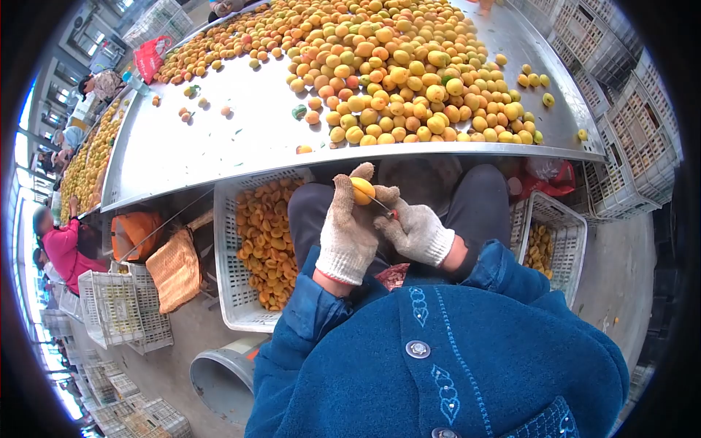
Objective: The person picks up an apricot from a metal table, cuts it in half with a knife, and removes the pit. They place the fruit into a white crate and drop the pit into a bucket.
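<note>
A yellow-orange apricot (362, 191) is pinched between the gloved thumb and fingers of my left hand (346, 237), held up over my lap. My right hand (420, 230), also in a soiled white knit glove, grips a small knife (381, 205) whose thin blade reaches to the apricot's side. Only a bit of red handle shows at the right fingers. Just beyond my hands runs the front edge of a metal table (182, 164), heaped with whole apricots (409, 80). Left of my knees, a white crate (225, 255) holds many halved apricots (266, 241).
At my right stands another white crate (573, 252) with apricot pieces. Stacked crates (621, 139) rise beyond it. A grey bucket (223, 379) lies on the floor at lower left, near a woven sack (175, 270). A person in pink (66, 252) is at the far left.
</note>
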`<state>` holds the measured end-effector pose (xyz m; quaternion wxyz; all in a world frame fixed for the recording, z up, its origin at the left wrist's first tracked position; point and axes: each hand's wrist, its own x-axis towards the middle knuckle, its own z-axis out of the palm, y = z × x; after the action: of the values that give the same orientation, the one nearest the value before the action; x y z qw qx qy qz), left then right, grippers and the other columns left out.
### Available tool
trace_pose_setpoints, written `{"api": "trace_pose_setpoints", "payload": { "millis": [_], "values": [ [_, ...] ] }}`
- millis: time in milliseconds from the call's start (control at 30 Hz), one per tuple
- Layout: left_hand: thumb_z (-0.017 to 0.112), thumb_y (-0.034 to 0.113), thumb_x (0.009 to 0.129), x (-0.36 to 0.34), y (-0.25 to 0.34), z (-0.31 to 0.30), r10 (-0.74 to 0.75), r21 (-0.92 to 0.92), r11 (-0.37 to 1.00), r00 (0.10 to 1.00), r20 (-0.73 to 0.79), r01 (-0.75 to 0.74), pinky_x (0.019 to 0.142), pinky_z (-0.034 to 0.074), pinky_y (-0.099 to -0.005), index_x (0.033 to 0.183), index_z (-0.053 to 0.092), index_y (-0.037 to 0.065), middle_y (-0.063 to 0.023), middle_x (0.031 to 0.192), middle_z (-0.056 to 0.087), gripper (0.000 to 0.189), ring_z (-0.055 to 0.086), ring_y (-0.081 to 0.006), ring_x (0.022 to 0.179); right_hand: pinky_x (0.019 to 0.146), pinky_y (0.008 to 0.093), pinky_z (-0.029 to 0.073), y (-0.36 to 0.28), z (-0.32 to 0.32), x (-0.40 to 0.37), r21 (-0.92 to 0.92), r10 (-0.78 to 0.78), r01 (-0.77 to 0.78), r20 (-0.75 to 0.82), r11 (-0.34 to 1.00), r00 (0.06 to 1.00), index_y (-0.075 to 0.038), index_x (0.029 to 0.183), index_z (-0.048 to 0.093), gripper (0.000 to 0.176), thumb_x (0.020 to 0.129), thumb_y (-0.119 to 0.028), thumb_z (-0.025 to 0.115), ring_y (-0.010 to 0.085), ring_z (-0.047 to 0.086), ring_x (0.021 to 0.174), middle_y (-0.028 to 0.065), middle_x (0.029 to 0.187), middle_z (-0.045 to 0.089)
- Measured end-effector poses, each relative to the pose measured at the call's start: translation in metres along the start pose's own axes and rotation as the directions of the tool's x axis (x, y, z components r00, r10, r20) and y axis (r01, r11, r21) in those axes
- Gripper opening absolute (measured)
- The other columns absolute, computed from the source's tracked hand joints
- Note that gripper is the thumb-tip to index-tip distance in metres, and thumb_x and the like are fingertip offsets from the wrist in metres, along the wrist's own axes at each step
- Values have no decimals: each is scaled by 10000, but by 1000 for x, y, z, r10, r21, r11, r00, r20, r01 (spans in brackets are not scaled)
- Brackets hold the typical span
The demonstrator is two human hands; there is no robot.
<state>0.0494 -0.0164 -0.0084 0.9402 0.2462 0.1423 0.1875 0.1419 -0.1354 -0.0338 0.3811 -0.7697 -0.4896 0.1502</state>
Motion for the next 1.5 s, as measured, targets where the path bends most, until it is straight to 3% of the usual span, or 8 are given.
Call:
{"api": "trace_pose_setpoints", "payload": {
  "millis": [133, 500, 733, 967, 1167, 1233, 1367, 1500],
  "values": [
    [531, 503, 946, 2, -1, -4, -25, 52, 998, 1000, 6, 25, 944, 468, -420, 1290, 480, 16, -163, 1025, 642, 598, 602, -287, 1038, 612, 437, 507, -1, -2, -2, 335, 1, -9, 26, 942, 1000, 20, 1019, 567, 375, 942, -346, 573, 392, 651, 710, 214, 721, 648],
    [478, 547, 950, 1, -2, 4, -45, 53, 998, 999, 25, 43, 984, 444, -429, 1279, 480, 3, -191, 1080, 649, 636, 554, -318, 1163, 542, 459, 508, 4, -1, -3, -81, 3, -5, -29, 997, 1000, -14, 1073, 535, 378, 924, -358, 589, 391, 635, 625, 191, 687, 637],
    [363, 602, 969, 1, -7, -3, -115, 14, 993, 993, -27, 116, 1004, 426, -410, 1214, 521, -25, -210, 1067, 657, 692, 526, -332, 1200, 546, 462, 511, 14, 10, -7, 99, -65, 76, -109, 992, 992, -37, 1048, 544, 350, 917, -357, 593, 394, 637, 636, 201, 686, 636],
    [362, 589, 976, 4, -8, -6, -121, -101, 986, 985, 124, 134, 952, 449, -384, 1202, 524, 25, -184, 1098, 641, 629, 583, -291, 1063, 580, 483, 508, 6, 1, -4, -67, 110, -110, 3, 992, 994, -49, 971, 585, 323, 908, -366, 584, 408, 644, 668, 203, 701, 643],
    [500, 290, 1004, 8, -15, -8, 64, 190, 979, 997, 32, -69, 853, 480, -283, 1312, 447, 69, -142, 1090, 634, 382, 601, -172, 933, 565, 506, 484, 0, -9, 8, -170, 38, -41, -20, 985, 999, -56, 971, 566, 276, 912, -326, 550, 420, 618, 640, 204, 682, 625],
    [536, 253, 990, 7, -12, -6, 75, 136, 988, 997, 25, -78, 848, 490, -289, 1303, 455, 74, -135, 1072, 634, 369, 607, -170, 932, 575, 503, 489, 2, -10, 11, -181, 27, -25, 9, 983, 1000, -52, 970, 563, 276, 913, -322, 541, 421, 622, 652, 207, 687, 625],
    [576, 205, 969, 9, -20, -17, 84, 194, 978, 996, -8, -81, 849, 501, -289, 1242, 491, 62, -127, 1029, 640, 320, 614, -173, 932, 605, 465, 509, 9, -4, 6, -79, 15, -11, 43, 997, 999, -31, 981, 565, 271, 916, -293, 543, 414, 637, 693, 215, 703, 623],
    [594, 203, 953, 9, -27, -24, 62, 261, 964, 998, -6, -58, 859, 501, -296, 1215, 496, 28, -122, 1022, 642, 330, 619, -176, 928, 657, 360, 515, 16, 1, -1, 411, 75, -125, 135, 903, 988, 0, 1030, 591, 276, 931, -251, 535, 284, 671, 733, 165, 780, 666]
  ]
}}
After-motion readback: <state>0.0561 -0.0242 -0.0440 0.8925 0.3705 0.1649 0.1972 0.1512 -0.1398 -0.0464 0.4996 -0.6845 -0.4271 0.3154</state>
